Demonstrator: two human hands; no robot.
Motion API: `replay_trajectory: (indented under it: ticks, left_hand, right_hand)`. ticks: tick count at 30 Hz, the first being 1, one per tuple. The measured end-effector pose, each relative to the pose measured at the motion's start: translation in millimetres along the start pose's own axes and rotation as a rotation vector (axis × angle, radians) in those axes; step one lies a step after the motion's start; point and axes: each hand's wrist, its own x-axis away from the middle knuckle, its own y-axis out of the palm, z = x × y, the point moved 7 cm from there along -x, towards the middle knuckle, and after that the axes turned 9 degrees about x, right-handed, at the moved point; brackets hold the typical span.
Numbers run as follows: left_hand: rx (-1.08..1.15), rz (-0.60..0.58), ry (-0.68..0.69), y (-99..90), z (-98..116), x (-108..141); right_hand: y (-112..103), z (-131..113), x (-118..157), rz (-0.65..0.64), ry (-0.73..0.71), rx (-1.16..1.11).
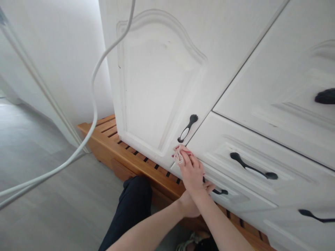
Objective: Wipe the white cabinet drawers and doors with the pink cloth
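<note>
My right hand [192, 172] is closed around a folded pale pink cloth [180, 155]. It presses the cloth near the lower corner of a white cabinet door [149, 90], just below the door's black handle with a white inlay [186, 130]. Crossing beneath the right wrist, my left hand [192, 205] reaches the lower drawer. Its visible fingers are bent over the black drawer handle [221, 191], while the right forearm hides much of that hand.
Below the cabinet runs a slatted wooden base [162, 179]. More drawers carry black handles, one at mid-height [253, 167]. A white cable [94, 101] hangs across the left side. My dark-trousered knee [138, 195] is close to the wooden edge, above a grey floor [65, 195].
</note>
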Motion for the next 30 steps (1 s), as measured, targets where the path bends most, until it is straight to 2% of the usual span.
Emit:
replay_trajectory:
  ticks: [2,5,8,10,12,13,15,18,21,25,30]
  left_hand:
    - [0.046,-0.032,0.014,10.9,7.3,24.0]
    - [0.211,-0.179,-0.102,41.1,17.7,71.1]
    - [0.348,-0.378,-0.372,79.8,22.9,128.4]
    - [0.378,-0.579,-0.628,107.2,20.7,168.3]
    - [0.447,-0.730,-0.731,127.4,22.3,193.2]
    - [0.489,-0.755,-0.733,133.9,21.9,197.6]
    - [0.542,-0.714,-0.710,141.3,15.3,195.7]
    - [0.511,-0.653,-0.759,148.9,-3.4,192.0]
    - [0.471,-0.700,-0.796,157.9,-13.3,199.5]
    - [0.476,-0.807,-0.806,164.7,-12.5,221.5]
    - [0.532,-0.865,-0.815,167.7,-8.8,234.7]
  right_hand:
    - [11.5,-10.2,6.3,-0.034,-0.040,-0.009]
    - [31.0,-33.8,22.8,-0.135,-0.223,-0.054]
    - [48.5,-50.1,40.0,-0.208,-0.336,-0.112]
    - [55.9,-54.9,45.9,-0.227,-0.359,-0.147]
    - [58.6,-55.1,45.3,-0.237,-0.360,-0.169]
    - [57.5,-53.1,42.2,-0.236,-0.350,-0.175]
    - [50.3,-44.2,31.1,-0.213,-0.305,-0.184]
    - [31.2,-22.1,14.1,-0.148,-0.238,-0.203]
    - [11.0,6.1,16.5,-0.088,-0.231,-0.162]
    - [-16.9,52.7,59.2,0.035,-0.156,0.012]
    - [-30.1,109.6,127.4,0.005,0.160,0.153]
